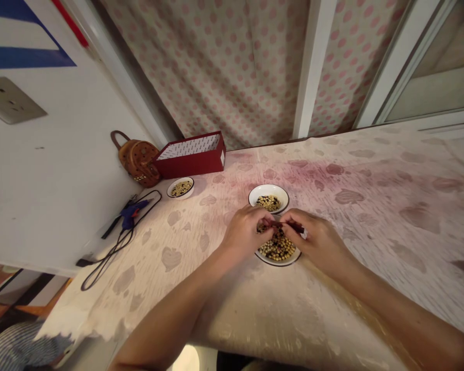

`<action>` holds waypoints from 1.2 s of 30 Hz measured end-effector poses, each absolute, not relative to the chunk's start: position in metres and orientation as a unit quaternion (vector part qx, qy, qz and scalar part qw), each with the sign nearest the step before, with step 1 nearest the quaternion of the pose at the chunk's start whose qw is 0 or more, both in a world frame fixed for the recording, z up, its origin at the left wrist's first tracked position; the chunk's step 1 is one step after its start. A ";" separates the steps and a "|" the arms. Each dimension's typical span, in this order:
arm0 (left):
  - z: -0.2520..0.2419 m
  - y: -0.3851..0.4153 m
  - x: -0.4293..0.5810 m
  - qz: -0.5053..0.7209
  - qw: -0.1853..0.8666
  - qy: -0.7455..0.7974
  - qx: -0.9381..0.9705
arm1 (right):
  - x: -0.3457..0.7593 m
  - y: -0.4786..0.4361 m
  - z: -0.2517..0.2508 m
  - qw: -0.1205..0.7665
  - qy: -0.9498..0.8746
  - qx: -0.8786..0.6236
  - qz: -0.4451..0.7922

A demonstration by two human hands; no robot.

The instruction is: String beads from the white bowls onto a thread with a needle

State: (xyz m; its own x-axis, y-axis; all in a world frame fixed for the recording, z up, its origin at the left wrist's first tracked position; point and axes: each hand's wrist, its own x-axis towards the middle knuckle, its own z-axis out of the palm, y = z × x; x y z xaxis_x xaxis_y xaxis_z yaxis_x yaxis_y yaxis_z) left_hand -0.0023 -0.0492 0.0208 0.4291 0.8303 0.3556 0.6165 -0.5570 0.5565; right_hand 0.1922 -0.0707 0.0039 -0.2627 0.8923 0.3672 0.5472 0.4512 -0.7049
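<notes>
Yellow and black beads [281,248] lie in the near bowl [296,257] beneath my fingers, my right hand [313,232] pinched narrow on a dark slender piece [297,227], my left hand [245,226] bunched at its end, though whether it grips I cannot tell. Step in hand, as I judge it: working the piece over the beads, which calls next for steady fingertips. Just beyond them the far bowl [268,190] crowds the knuckles; the small bowl [189,194], red box [197,165] and blue corded tool [128,216], well to their left, obstruct nothing

Upright white dark-rimmed bowl [280,263] of small gold-and-black beads [280,248] beneath a thin dark strip [296,227]
</notes>
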 end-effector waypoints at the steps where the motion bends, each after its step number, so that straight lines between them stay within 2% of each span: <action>1: 0.021 -0.049 -0.002 0.309 0.175 0.438 0.826 | 0.192 -0.071 0.004 0.381 -0.763 -0.472 0.226; 11: 0.021 -0.050 -0.002 0.313 0.179 0.440 0.822 | 0.192 -0.070 0.006 0.386 -0.768 -0.467 0.209; 20: 0.017 -0.009 -0.005 0.358 0.159 0.502 0.771 | 0.196 -0.067 0.003 0.397 -0.736 -0.513 0.193; 28: 0.021 -0.047 -0.003 0.257 0.143 0.460 0.838 | 0.196 -0.070 0.007 0.440 -0.704 -0.521 0.198; 36: 0.020 -0.057 0.006 0.158 0.117 0.452 0.870 | 0.196 -0.070 0.009 0.480 -0.642 -0.511 0.312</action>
State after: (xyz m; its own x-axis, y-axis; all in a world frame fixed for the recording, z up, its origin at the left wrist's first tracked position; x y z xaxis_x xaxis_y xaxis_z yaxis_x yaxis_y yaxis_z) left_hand 0.0061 -0.0569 0.0205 0.5408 0.8239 0.1694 0.7500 -0.5635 0.3464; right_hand 0.1958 -0.0695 0.0092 -0.0177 0.9548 0.2967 0.3565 0.2833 -0.8903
